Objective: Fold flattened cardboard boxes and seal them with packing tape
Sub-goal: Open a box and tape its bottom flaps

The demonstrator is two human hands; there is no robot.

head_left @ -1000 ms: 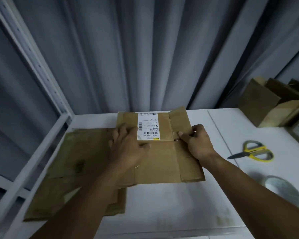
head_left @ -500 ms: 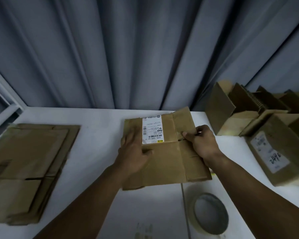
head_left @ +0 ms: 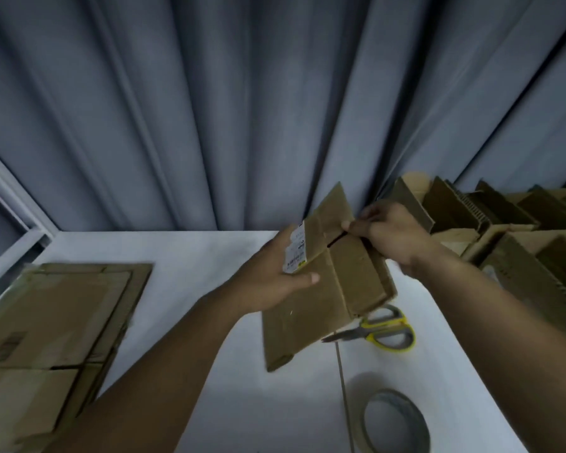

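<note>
Cardboard box (head_left: 321,289), still flat, was held above the table (head_left: 190,289), left hand (head_left: 272,273) clamped on its labelled side, right hand (head_left: 389,233) pinching a top flap. Beneath the grip lay tape roll (head_left: 394,423) and scissors (head_left: 386,331); folding seemed barely begun, sealing undone.

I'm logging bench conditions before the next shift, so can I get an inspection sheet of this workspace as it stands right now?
Surface: white table, a seam running down its near right part.
Job's things: flat box with a white label, lifted and tilted; stack of flat cardboard at left; tape roll near the front edge.
Clutter: yellow-handled scissors, partly under the held box; opened boxes crowded at right.
Grippers: left hand grips the box's labelled side; right hand pinches a flap.
Cables: nothing seen.
Surroundings: grey curtain behind; white frame at left.
</note>
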